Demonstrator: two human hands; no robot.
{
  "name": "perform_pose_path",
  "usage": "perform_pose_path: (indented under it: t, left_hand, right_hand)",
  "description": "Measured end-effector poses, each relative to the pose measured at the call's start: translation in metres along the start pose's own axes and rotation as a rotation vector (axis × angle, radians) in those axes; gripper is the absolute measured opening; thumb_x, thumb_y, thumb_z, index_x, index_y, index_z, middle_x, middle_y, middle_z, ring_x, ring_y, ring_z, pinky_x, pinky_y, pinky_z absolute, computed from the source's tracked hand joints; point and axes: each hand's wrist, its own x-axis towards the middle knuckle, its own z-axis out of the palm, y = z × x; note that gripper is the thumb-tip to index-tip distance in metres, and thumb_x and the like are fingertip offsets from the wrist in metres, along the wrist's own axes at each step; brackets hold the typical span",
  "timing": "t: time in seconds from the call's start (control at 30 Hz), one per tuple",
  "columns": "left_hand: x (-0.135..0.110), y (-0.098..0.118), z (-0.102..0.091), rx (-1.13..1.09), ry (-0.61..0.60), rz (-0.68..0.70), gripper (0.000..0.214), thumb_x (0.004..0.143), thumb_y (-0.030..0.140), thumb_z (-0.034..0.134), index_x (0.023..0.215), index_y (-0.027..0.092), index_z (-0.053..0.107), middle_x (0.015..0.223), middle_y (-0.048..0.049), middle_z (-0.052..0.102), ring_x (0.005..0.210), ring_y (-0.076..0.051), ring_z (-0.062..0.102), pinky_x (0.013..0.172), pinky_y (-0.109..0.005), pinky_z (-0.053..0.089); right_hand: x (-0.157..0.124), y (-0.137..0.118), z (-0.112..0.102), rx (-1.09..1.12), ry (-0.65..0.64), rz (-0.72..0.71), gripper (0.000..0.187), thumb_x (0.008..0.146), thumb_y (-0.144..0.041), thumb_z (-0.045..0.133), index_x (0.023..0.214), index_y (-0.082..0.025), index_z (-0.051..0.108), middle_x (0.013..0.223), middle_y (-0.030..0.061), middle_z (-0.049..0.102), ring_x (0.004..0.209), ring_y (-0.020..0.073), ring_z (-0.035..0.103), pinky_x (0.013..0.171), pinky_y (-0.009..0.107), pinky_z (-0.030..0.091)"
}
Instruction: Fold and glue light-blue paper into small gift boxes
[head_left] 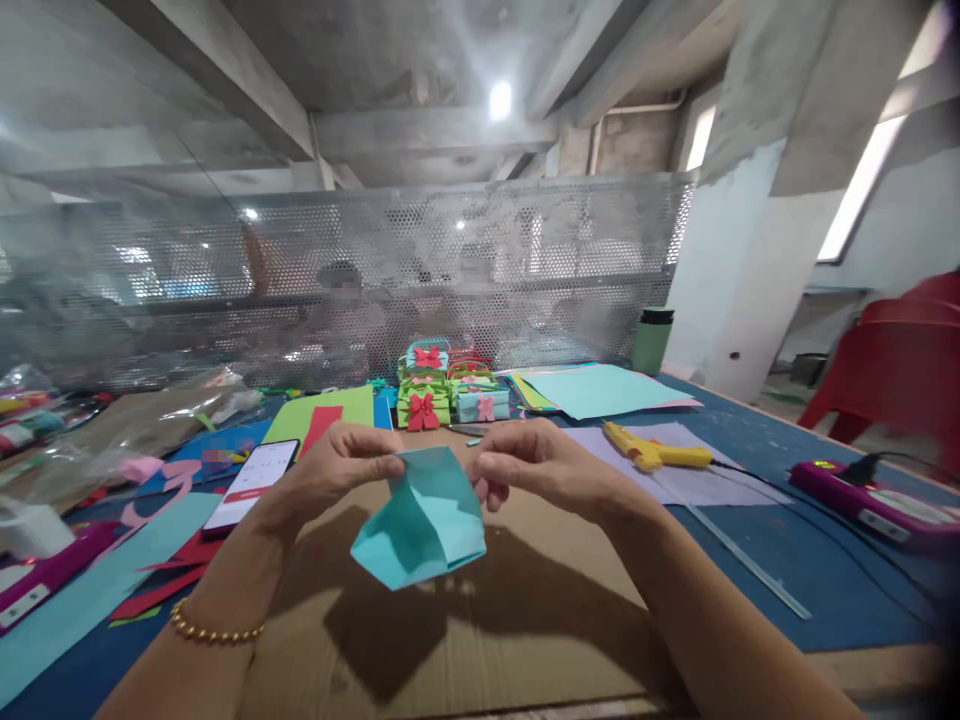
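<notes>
A folded turquoise paper piece (431, 520), shaped like a small open bag or box, is held tilted above the cardboard sheet (465, 660). My left hand (341, 465) pinches its upper left edge between thumb and fingers. Beside its upper right edge is my right hand (529, 460), fingers curled and thumb against the index finger. Whether those fingertips grip the paper's edge or something small cannot be made out. The paper's shadow falls on the cardboard below.
Small finished paper bags with bows (424, 405) stand at the back. A yellow glue gun (660, 452) lies on lilac paper (585, 440) at right, near a clear glue stick (750, 565) and a purple power strip (877, 505). A phone (251, 485) and paper scraps lie left.
</notes>
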Motion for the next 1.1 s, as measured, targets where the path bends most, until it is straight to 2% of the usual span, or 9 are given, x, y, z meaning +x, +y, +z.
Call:
perform_pose_path:
  t: [0.17,0.27,0.4,0.57,0.7,0.83,1.1]
  left_hand:
    - [-0.001,-0.004,-0.007,-0.001,0.091,0.013,0.028,0.072,0.046,0.085,0.076,0.018,0.080,0.078,-0.0048,0.072,0.078,-0.019,0.061,0.078,-0.031,0.048]
    - [-0.001,-0.002,-0.006,0.011,0.088,0.025,0.030,0.073,0.047,0.084,0.076,0.017,0.080,0.077,-0.0049,0.072,0.077,-0.018,0.060,0.077,-0.030,0.048]
    - [-0.001,0.000,-0.004,0.016,0.055,0.045,0.030,0.075,0.045,0.083,0.074,0.016,0.079,0.075,-0.0042,0.070,0.076,-0.016,0.059,0.075,-0.027,0.047]
    - [-0.001,0.003,0.001,0.037,0.083,0.002,0.027,0.076,0.044,0.082,0.077,0.017,0.080,0.076,-0.0038,0.072,0.073,-0.014,0.059,0.070,-0.024,0.047]
    - [-0.001,0.004,0.002,0.035,0.089,-0.017,0.024,0.076,0.042,0.082,0.077,0.018,0.081,0.075,-0.0030,0.072,0.068,-0.013,0.058,0.067,-0.022,0.046]
    - [-0.001,0.002,0.000,0.066,0.105,-0.016,0.024,0.076,0.041,0.082,0.078,0.017,0.080,0.076,-0.0040,0.072,0.072,-0.014,0.059,0.068,-0.023,0.046]
    - [-0.001,0.003,0.000,0.120,0.089,0.022,0.025,0.080,0.039,0.078,0.070,0.016,0.077,0.069,-0.0018,0.065,0.067,-0.013,0.054,0.064,-0.022,0.044]
  right_hand:
    - [-0.004,0.003,-0.004,0.009,-0.104,0.069,0.034,0.088,-0.048,0.069,0.083,-0.014,0.071,0.076,0.0042,0.071,0.065,0.0117,0.064,0.064,0.025,0.052]
    - [-0.002,0.006,0.000,-0.033,-0.113,0.071,0.032,0.087,-0.045,0.070,0.080,-0.014,0.069,0.074,0.0035,0.070,0.064,0.0118,0.065,0.060,0.023,0.051]
    - [0.002,0.009,0.005,-0.111,-0.093,0.096,0.029,0.087,-0.041,0.068,0.075,-0.014,0.065,0.068,0.0026,0.069,0.059,0.0111,0.063,0.056,0.022,0.049]
    - [0.003,0.006,0.010,-0.305,-0.035,0.124,0.023,0.087,-0.031,0.063,0.071,-0.015,0.065,0.064,0.0011,0.067,0.054,0.0106,0.059,0.051,0.020,0.044]
    - [0.001,0.001,0.012,-0.464,-0.019,0.098,0.021,0.086,-0.022,0.060,0.068,-0.015,0.065,0.063,-0.0007,0.066,0.055,0.0093,0.056,0.050,0.020,0.038]
    - [-0.001,-0.003,0.013,-0.560,0.002,0.060,0.012,0.080,-0.012,0.059,0.072,-0.015,0.068,0.063,-0.0031,0.064,0.056,0.0083,0.054,0.050,0.019,0.034]
    - [-0.002,-0.006,0.019,-0.750,0.068,0.027,0.010,0.072,-0.009,0.058,0.066,-0.016,0.056,0.057,-0.0073,0.048,0.052,0.0061,0.040,0.047,0.021,0.024]
